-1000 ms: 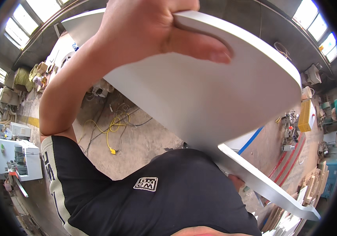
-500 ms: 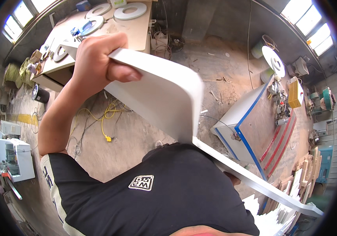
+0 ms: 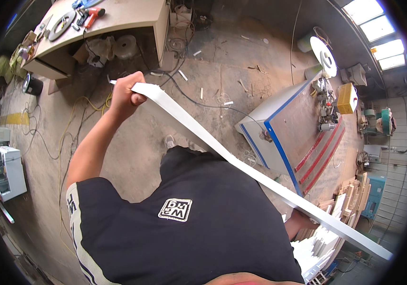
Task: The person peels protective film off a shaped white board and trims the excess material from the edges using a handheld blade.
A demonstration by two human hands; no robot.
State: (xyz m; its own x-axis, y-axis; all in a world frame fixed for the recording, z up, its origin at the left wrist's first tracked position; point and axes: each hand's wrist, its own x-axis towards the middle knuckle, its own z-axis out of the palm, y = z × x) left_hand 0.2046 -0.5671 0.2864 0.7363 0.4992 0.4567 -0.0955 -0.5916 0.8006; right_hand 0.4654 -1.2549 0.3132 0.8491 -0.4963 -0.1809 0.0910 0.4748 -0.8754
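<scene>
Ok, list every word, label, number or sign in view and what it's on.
Black T-shirt, chest: lettered square black-and-white patch; wording withheld.
Left sleeve's pale stripe: dark lettering, partly turned away.
White panel's edge: none visible.
White machine: any markings too small to read.

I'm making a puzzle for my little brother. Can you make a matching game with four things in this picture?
1. white panel
2. pistol-shaped tool
3. basket
4. T-shirt

A. yellow
B. worn by the person
C. gripped by the left hand
D. on the workbench

Pairs: 1-C, 2-D, 3-A, 4-B
</scene>
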